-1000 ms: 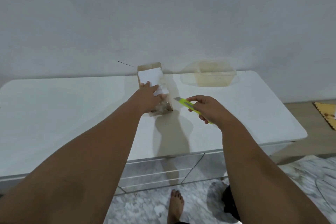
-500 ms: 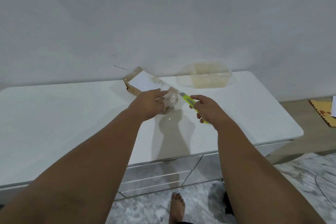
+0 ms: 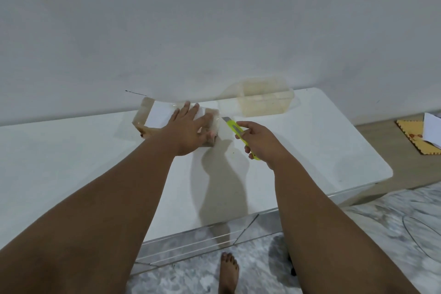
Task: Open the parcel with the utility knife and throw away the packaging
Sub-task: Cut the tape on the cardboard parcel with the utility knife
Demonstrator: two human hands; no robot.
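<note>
Since the earlier frames, the brown cardboard parcel with a white paper label and clear tape [image 3: 162,117] has gone from standing on end to lying flat on the white glossy tabletop [image 3: 71,155], and the left hand [image 3: 188,131] has shifted from gripping it to pressing down on top of it. Seen from the head camera, the left hand lies palm down with fingers spread apart across the parcel's right half, near the back edge of the table by the pale wall. Just to the right, the right hand [image 3: 260,141] is closed around a neon yellow utility knife [image 3: 238,132], whose short grey blade points up and left toward the parcel's right end; whether the tip touches it cannot be told. Behind the knife, a clear, yellowish plastic container [image 3: 265,102] sits against the wall. At the far right, a yellow patterned mat [image 3: 415,136] with white paper on it lies on the floor. A bare foot [image 3: 228,272] shows on the grey marbled floor below.
</note>
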